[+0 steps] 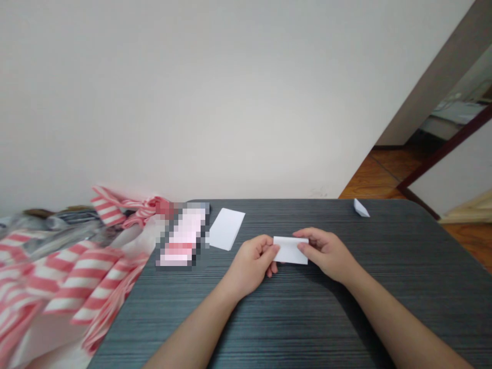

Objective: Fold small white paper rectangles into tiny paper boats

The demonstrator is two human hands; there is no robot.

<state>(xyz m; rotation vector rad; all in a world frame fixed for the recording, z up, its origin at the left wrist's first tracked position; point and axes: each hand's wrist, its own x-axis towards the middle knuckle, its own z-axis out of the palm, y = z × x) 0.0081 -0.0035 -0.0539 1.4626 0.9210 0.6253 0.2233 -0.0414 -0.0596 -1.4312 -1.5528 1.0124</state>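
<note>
A small white sheet of paper (290, 251), with a fold or crease along its far edge, is held between both hands just over the dark table. My left hand (254, 261) pinches its left end, thumb on top and fingers beneath. At the right end, my right hand (326, 253) grips it with the thumb on the face and the fingers behind. To the left lies a stack of white paper sheets (226, 229). A small folded white paper piece (361, 208) rests near the far right edge of the table.
A pixelated, pinkish flat object (184, 236) lies at the table's left side. Red-and-white striped cloth (84, 277) is heaped beyond the left edge. The dark wood-grain table (307, 328) meets a pale wall (246, 102) at the back. A doorway and wooden floor (361, 171) show at right.
</note>
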